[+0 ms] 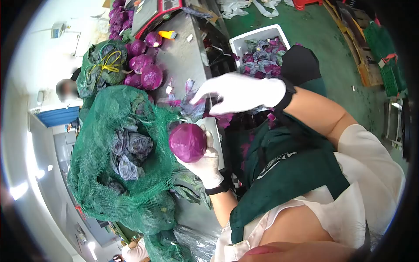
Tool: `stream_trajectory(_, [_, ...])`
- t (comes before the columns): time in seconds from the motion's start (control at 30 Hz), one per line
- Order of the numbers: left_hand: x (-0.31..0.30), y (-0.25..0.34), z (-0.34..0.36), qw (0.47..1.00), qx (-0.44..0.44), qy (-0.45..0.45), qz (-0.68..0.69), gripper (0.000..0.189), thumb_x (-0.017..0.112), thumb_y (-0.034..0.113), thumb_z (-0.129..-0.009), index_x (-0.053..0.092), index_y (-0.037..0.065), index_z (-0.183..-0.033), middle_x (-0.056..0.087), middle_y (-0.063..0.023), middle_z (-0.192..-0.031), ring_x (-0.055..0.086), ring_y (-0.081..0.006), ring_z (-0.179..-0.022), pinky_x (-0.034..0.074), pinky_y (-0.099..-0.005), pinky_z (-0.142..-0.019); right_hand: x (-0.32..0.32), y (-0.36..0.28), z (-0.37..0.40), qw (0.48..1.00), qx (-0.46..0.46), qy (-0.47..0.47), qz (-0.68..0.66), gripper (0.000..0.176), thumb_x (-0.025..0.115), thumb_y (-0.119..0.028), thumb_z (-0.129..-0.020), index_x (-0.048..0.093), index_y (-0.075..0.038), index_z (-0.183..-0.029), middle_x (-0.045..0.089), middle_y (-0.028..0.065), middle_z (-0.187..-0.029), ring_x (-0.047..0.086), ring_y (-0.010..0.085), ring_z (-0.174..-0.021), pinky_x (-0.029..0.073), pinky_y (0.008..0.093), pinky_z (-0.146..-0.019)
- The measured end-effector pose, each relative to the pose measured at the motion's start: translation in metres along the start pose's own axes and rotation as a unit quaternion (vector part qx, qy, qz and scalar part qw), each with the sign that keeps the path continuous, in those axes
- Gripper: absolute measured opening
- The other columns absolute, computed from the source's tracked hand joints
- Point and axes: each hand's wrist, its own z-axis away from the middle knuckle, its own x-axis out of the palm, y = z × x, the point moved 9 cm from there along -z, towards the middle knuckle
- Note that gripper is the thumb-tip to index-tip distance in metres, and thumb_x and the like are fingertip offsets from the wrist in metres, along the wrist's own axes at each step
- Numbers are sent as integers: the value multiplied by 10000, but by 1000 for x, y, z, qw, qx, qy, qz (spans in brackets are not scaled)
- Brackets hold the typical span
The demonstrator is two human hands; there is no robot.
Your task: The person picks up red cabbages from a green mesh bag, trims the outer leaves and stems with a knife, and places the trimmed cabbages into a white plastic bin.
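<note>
My left hand (203,166), in a white glove, holds a round purple cabbage (187,142) with smooth, shiny leaves. Beyond and to one side, my gloved right hand (244,94) is apart from the cabbage, slightly motion-blurred, its thumb and fingers spread. Loose purple and grey-green outer leaves (192,107) lie on the work surface by its fingertips. A green mesh sack (98,126) with darker, untrimmed cabbages (131,146) inside gapes open beside my left hand.
Peeled purple cabbages (152,77) are grouped near a tied mesh sack (102,65). An orange-yellow object (167,34) lies on the metal table (179,54). A white bin (279,30) holds leaf scraps. Green crates (384,65) stand at the far right. Other people (136,251) are in the background.
</note>
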Motion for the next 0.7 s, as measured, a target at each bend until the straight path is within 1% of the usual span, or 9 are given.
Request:
stream_trajectory(0.1, [-15,-1,-2,994,58,59,-68,726,642,452,-868,404,76,-1441,526,-192,-1347,525,-441,-1208,582,-449,-747,26,-12,-9,990,70,-85,-92,434,774,-259,-805,635,-15,-1136,688,129,-1045,669,254,-974,523,364,-873])
stream_trajectory(0.17, [12,-26,-3,998,-29,-52,9,669,608,454,-891,425,78,-1413,567,-145,-1248,549,-450,-1157,551,-448,-705,38,-17,-8,989,52,-92,-99,413,796,-251,-786,632,-53,-1109,654,89,-959,635,211,-865,514,358,-772])
stream_trajectory(0.2, [20,-32,-2,997,-38,-62,-19,622,603,438,-892,449,70,-1369,573,-107,-1164,573,-369,-1098,538,-464,-738,41,-18,-8,987,51,-76,-132,366,802,-220,-774,632,-44,-1047,645,92,-917,637,221,-843,512,356,-772])
stream_trajectory(0.33, [-2,-14,-6,999,28,31,29,584,602,419,-879,477,41,-1306,568,-106,-1142,568,-230,-969,520,-434,-764,48,-13,0,980,119,-96,-126,328,795,-201,-770,633,-23,-992,648,89,-887,637,237,-810,510,366,-764])
stream_trajectory(0.43, [19,-25,-9,1000,9,0,-12,528,584,382,-901,495,30,-1285,565,-122,-1149,568,-229,-972,525,-425,-781,42,-26,1,990,85,-107,-30,301,784,-180,-778,627,-19,-977,644,78,-853,626,221,-777,500,362,-734])
stream_trajectory(0.6, [-13,-1,1,992,28,9,-121,444,546,298,-954,495,12,-1290,568,-150,-1199,585,-259,-1002,541,-400,-850,50,-18,10,975,112,-152,-118,249,778,-155,-782,620,-18,-918,625,68,-820,590,186,-738,485,343,-702])
stream_trajectory(0.63, [-22,26,6,902,135,32,-408,562,643,288,-891,425,20,-1333,542,-163,-1252,561,-280,-1088,502,-416,-922,51,-16,13,973,110,-159,-125,238,780,-146,-780,617,-19,-898,617,71,-814,578,176,-732,482,333,-697])
stream_trajectory(0.67, [-11,39,11,720,228,53,-653,716,739,278,-828,355,27,-1377,515,-177,-1304,538,-301,-1174,464,-433,-994,52,-15,15,973,108,-161,-126,238,780,-146,-780,617,-19,-898,617,71,-814,578,176,-732,482,333,-697])
stream_trajectory(0.7, [3,40,19,465,297,69,-831,888,836,269,-764,285,34,-1420,489,-190,-1357,514,-321,-1259,425,-450,-1066,49,-10,19,970,127,-144,-150,216,776,-125,-784,616,-23,-888,611,63,-807,574,164,-734,479,323,-694])
